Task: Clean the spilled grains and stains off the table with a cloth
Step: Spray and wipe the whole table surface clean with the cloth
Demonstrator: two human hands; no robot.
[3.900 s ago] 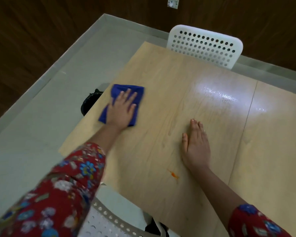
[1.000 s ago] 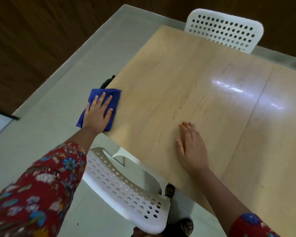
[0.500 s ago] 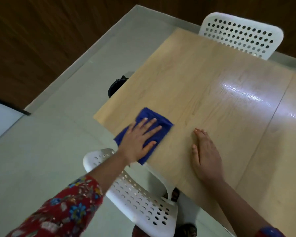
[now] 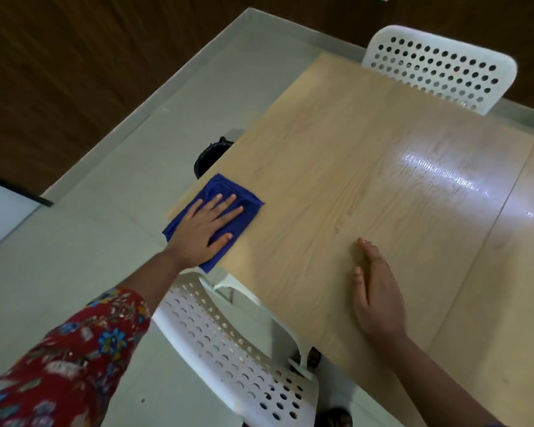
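Note:
A folded blue cloth lies on the near left corner of the light wooden table, partly hanging over the table's edge. My left hand presses flat on the cloth with fingers straight and spread. My right hand rests flat on the bare tabletop to the right, palm down, fingers together. No grains or stains show on the visible tabletop.
A white perforated chair stands below the table's near edge, under my left forearm. A second white perforated chair stands at the far side. A dark round bin sits on the floor by the table's left edge.
My left hand has slid the cloth left toward the table's corner since half a second ago, so the cloth now overhangs the edge. My right hand stays flat on the table.

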